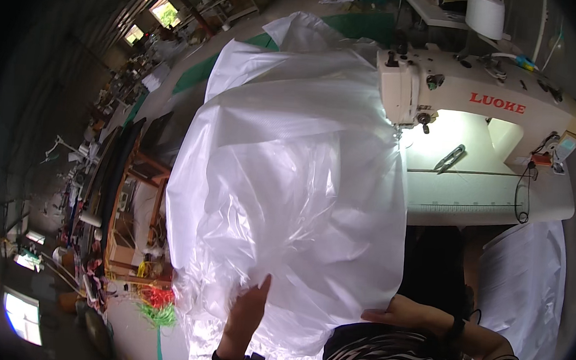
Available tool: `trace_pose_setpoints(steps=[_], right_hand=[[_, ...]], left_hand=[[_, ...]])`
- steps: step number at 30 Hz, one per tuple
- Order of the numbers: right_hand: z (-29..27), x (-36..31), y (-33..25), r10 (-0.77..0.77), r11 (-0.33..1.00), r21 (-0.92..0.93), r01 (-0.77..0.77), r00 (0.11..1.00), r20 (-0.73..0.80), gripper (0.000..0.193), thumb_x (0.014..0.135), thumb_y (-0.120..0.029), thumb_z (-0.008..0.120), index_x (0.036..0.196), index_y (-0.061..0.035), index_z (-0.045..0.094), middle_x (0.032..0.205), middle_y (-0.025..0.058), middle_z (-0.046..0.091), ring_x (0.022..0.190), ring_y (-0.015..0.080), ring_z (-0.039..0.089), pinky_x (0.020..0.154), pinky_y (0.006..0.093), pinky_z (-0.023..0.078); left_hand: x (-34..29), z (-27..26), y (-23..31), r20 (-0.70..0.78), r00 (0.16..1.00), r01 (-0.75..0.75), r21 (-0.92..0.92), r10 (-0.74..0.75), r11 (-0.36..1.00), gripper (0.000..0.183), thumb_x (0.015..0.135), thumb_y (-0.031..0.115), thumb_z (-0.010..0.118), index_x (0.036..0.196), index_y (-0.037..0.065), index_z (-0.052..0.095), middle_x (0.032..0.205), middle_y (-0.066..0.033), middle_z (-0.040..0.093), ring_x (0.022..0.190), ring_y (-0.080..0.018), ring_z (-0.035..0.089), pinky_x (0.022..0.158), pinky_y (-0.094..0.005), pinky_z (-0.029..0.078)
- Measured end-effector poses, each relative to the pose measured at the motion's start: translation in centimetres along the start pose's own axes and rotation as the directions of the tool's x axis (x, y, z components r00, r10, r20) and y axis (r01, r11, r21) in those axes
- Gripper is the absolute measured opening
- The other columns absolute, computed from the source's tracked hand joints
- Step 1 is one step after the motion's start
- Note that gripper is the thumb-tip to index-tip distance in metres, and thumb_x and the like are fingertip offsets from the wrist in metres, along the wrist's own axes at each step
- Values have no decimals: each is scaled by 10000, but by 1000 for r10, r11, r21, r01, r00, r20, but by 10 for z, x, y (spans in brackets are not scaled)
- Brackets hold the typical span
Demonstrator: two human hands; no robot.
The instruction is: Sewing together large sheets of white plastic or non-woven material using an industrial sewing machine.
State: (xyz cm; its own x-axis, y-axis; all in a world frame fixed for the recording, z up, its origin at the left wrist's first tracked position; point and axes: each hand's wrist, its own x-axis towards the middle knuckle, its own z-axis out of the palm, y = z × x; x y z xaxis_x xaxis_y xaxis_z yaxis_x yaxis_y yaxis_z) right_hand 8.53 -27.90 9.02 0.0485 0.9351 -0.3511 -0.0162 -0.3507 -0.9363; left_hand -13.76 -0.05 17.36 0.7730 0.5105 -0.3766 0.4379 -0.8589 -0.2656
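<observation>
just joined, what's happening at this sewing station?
A person sits at a cream industrial sewing machine, handling a large sheet of translucent white plastic film that billows over the table's left side. The left hand lies flat on the film's lower part; the right hand rests at its lower right edge. A small pair of metal thread snips lies on the machine bed, untouched.
</observation>
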Motion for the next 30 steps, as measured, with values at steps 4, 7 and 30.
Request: trace_pose_setpoints(steps=[4, 7, 30], right_hand=[[8, 23, -19, -228, 970, -111, 219, 971, -76, 310, 999, -292, 604, 1129, -13, 642, 970, 187, 679, 883, 321, 645, 826, 382, 513], [3, 21, -42, -229, 964, -146, 224, 973, -23, 348, 997, -281, 623, 1223, -17, 600, 1066, 168, 673, 970, 285, 642, 879, 386, 510], [-8, -57, 11, 176, 874, 428, -231, 971, 164, 454, 1010, -346, 611, 1234, 47, 650, 1172, 94, 694, 1097, 199, 624, 982, 317, 474]], left_hand=[[1, 9, 68, -510, 850, -458, -587, 134, 668, 253, 852, 57, 618, 1099, 78, 667, 1128, -122, 687, 887, -299, 698, 772, -394, 579], [13, 60, 79, -344, 938, -213, -466, 46, 859, 347, 885, 68, 559, 1229, 74, 607, 1162, -136, 678, 1024, -330, 669, 935, -414, 524], [136, -29, -103, -448, 885, -98, -440, -123, 893, 690, 845, 50, 717, 1459, 41, 404, 1408, -234, 506, 1325, -419, 457, 1070, -492, 395]])
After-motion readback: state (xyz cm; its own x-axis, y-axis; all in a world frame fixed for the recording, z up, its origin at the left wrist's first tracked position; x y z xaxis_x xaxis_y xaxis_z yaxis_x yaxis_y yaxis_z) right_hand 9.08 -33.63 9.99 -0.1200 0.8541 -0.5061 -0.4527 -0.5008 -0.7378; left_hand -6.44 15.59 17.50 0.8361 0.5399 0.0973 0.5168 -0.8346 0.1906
